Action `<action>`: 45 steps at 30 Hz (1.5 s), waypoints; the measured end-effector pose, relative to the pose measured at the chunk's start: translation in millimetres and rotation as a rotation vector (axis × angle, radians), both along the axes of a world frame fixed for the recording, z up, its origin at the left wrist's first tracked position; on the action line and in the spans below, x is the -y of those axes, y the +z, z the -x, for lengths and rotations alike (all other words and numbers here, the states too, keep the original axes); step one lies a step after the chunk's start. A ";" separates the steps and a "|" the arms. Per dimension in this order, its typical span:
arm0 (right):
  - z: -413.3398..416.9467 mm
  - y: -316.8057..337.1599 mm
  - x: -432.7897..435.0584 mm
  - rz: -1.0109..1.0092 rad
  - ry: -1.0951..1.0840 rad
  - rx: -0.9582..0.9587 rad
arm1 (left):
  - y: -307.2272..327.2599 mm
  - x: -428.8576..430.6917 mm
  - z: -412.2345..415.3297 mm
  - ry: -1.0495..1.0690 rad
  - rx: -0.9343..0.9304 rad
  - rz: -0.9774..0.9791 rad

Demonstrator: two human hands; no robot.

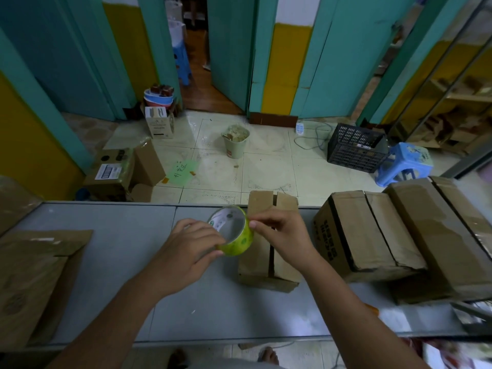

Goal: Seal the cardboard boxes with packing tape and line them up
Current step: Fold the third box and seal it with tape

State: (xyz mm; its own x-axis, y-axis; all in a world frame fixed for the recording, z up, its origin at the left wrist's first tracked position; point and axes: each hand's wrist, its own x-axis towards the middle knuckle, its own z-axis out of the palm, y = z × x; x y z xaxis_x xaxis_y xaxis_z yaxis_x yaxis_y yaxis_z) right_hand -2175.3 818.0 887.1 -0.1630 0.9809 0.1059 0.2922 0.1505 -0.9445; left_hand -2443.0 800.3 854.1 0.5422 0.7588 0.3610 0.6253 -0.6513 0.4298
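The tape roll [241, 239] has a glossy yellow-green plastic film outside and a smooth white core inside. The small box [255, 265], at 3 o'clock of the roll, is matt brown cardboard, creased at its edges. Further at 3 o'clock the big boxes [372, 235] are the same dull cardboard; the outermost carries a shiny clear strip. The desk [119, 262] top is smooth grey with a faint sheen. At 12 o'clock the floor [266, 166] tiles look glossy; the crate [351, 147] and stool [407, 161] at 2 o'clock are plastic.
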 end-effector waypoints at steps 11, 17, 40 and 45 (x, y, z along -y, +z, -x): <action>-2.7 -10.6 10.3 0.187 -0.093 0.131 | 3.2 10.2 -28.7 0.001 0.150 0.273; -5.6 -10.8 16.2 0.328 -0.058 -0.134 | 9.4 11.3 -46.9 -0.048 0.359 0.457; -21.5 8.3 19.7 0.349 -0.204 -0.333 | 10.7 -3.8 -50.8 0.152 0.411 0.817; -31.8 -0.3 9.3 0.350 -0.248 -0.315 | 25.9 6.0 -54.2 -0.012 0.704 0.914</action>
State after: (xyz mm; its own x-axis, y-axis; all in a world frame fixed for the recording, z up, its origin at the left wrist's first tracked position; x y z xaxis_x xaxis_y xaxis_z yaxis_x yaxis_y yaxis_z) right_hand -2143.5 808.7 886.8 0.0654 0.9715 -0.2279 -0.0269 -0.2266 -0.9736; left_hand -2388.8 794.3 880.1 0.4479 0.8890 -0.0953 0.0558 0.0786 0.9953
